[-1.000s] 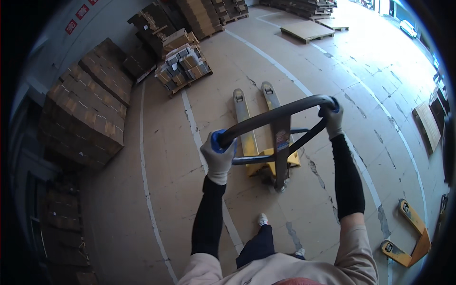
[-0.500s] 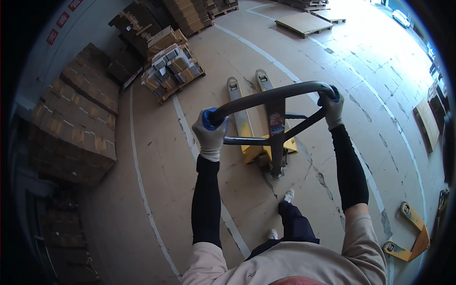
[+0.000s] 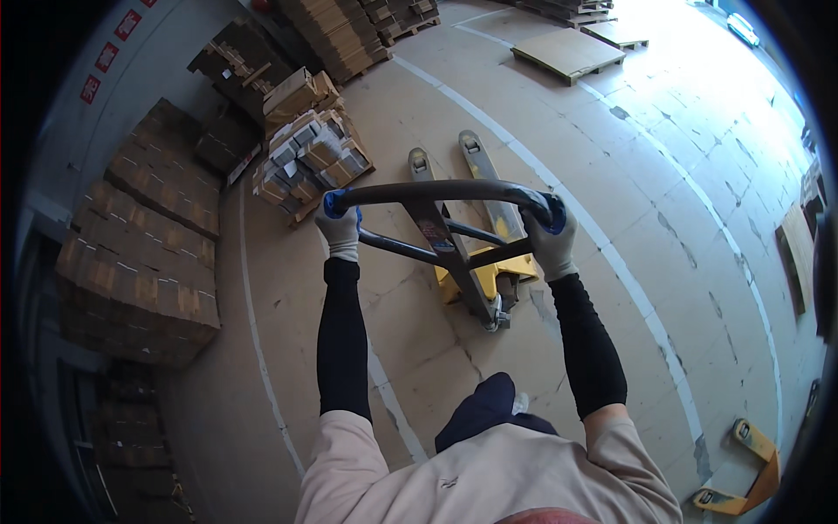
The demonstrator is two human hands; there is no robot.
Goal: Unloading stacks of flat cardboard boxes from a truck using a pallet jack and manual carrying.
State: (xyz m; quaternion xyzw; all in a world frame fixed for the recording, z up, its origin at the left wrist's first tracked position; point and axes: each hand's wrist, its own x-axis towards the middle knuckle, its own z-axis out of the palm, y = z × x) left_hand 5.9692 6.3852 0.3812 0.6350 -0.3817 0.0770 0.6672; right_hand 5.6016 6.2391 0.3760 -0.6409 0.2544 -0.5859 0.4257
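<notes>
Swung toward the person's left since the earlier frame, the dark loop handle (image 3: 436, 191) now sits nearly level, its shaft (image 3: 468, 284) slanting across the line of the forks (image 3: 477, 162), with the right end lower in view. The gloved left hand (image 3: 339, 229) and right hand (image 3: 552, 240) have shifted with it, each closed around its own end of the loop, so the turn reads as steering with both hands in control. Just ahead of the person, the yellow pallet jack (image 3: 517, 266) stands on the floor (image 3: 436, 349), its forks bare and to the right of a loaded pallet (image 3: 323, 157).
</notes>
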